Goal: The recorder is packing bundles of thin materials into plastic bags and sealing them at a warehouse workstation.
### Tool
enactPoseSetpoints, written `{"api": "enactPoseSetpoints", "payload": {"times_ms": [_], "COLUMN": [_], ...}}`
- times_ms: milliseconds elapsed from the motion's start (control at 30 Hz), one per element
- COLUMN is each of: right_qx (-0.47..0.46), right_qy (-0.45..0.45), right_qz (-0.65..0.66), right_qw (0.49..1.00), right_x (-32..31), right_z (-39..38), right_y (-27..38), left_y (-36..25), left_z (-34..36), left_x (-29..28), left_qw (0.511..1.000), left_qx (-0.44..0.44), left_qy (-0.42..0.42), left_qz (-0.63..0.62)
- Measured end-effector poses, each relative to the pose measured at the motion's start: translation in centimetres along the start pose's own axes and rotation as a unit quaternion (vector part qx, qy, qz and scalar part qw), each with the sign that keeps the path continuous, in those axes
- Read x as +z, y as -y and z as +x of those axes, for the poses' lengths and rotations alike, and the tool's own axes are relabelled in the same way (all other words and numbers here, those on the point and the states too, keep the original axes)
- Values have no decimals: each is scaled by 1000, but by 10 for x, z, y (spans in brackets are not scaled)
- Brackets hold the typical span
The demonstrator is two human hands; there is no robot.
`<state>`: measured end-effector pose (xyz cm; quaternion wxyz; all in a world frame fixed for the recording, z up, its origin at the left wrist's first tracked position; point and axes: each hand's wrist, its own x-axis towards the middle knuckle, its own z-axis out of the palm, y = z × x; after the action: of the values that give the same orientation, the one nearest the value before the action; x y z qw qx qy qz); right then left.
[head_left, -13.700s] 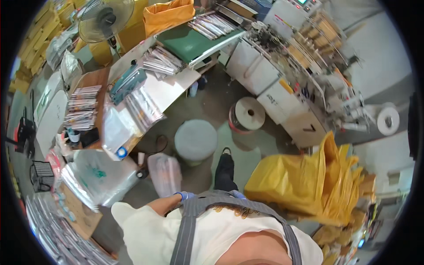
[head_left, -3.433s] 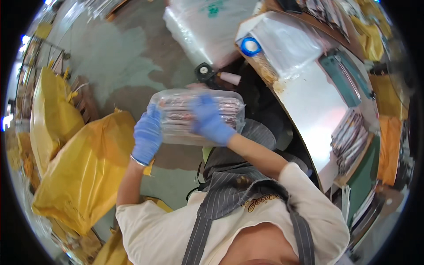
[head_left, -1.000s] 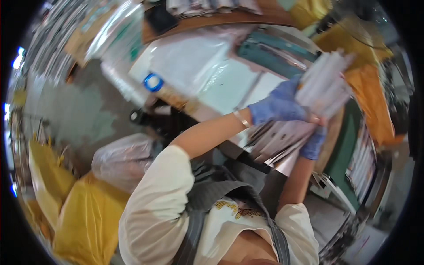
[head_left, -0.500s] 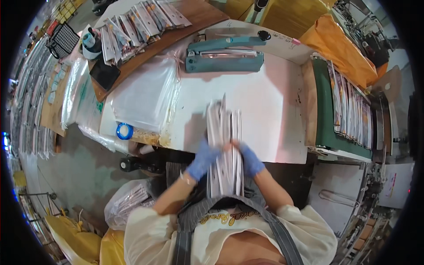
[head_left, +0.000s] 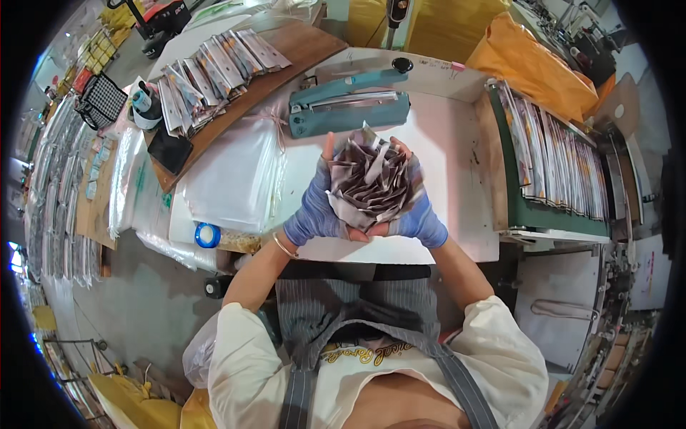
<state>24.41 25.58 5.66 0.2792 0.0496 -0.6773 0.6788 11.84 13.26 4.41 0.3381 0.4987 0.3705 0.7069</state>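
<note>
Between both palms I hold a bundle of flat pouches [head_left: 375,182], its crinkled greyish ends turned up toward me above the white tabletop [head_left: 457,236]. My left hand [head_left: 316,207], in a blue fingerless glove, wraps the bundle's left side. Gloved the same way, my right hand [head_left: 426,218] presses its right side, with fingertips showing at the far edge. Both thumbs meet near the bundle's lower edge. Just beyond it stands a teal impulse sealer [head_left: 350,114] with a long raised arm.
Clear plastic bags [head_left: 232,182] lie stacked to the left, beside a blue tape roll [head_left: 207,235]. A brown board [head_left: 300,53] carries a row of printed pouches [head_left: 214,68] and a dark flat object [head_left: 170,149]. At right, a green-lined tray [head_left: 554,223] holds upright pouches below an orange sack [head_left: 532,64].
The bundle has come up from the table's near edge and tipped, so its ends now face me. Both hands have moved forward and spread around its sides.
</note>
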Motion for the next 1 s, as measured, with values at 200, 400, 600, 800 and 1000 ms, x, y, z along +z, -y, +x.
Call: {"api": "enactPoseSetpoints", "payload": {"times_ms": [200,400,600,800,1000], "right_qx": [-119,79,373,373,377], "right_qy": [-10,-41,109,55,72], "right_qz": [-20,-73,309,310,228], "right_qw": [993,993,868,873,895], "right_x": [5,31,23,40,52], "right_z": [24,27,-30,-42,-43], "right_y": [12,17,-66,-62,-84], "left_y": [-1,-7,24,-33,-29], "left_z": [9,-31,-104,-113,-98], "left_x": [3,2,28,-195,-245], "left_qw": [995,969,903,880,654], "left_qx": [29,-226,-356,-148,-269], "left_qy": [-1,-54,-164,-187,-22], "left_qz": [96,-87,-174,410,707]}}
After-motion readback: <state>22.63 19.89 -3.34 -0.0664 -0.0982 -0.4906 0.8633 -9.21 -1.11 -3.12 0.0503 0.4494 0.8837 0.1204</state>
